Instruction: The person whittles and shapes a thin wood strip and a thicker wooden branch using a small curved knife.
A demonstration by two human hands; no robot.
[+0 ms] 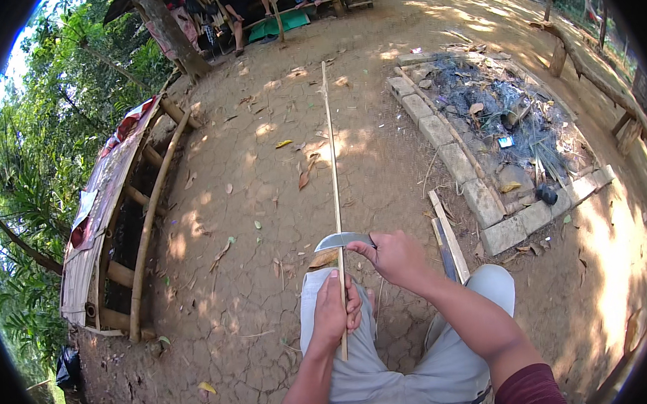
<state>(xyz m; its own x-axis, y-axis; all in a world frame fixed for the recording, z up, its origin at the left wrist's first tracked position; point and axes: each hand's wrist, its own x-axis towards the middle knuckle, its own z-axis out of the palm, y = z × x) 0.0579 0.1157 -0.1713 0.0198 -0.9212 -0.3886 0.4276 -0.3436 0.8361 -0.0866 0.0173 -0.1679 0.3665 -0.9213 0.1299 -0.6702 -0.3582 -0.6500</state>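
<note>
My left hand (332, 310) is closed round the near part of a long, thin bamboo strip (332, 157), which runs straight away from me over the ground. In my right hand (395, 257) is a knife with a curved blade (333, 241), its handle mostly hidden by the fingers. The blade lies across the strip just beyond my left hand, pointing left, with my right thumb close to its base. A brown dry leaf (325, 258) shows beside the strip, just below the blade. The strip's near end reaches down between my legs in grey trousers (379, 384).
A brick-edged fire pit (438, 130) with ash and litter lies to the right. Pale wood pieces (450, 239) rest by my right knee. A bamboo bench (106, 215) stands at left. People sit under a shelter at the back, near a tree trunk (169, 34).
</note>
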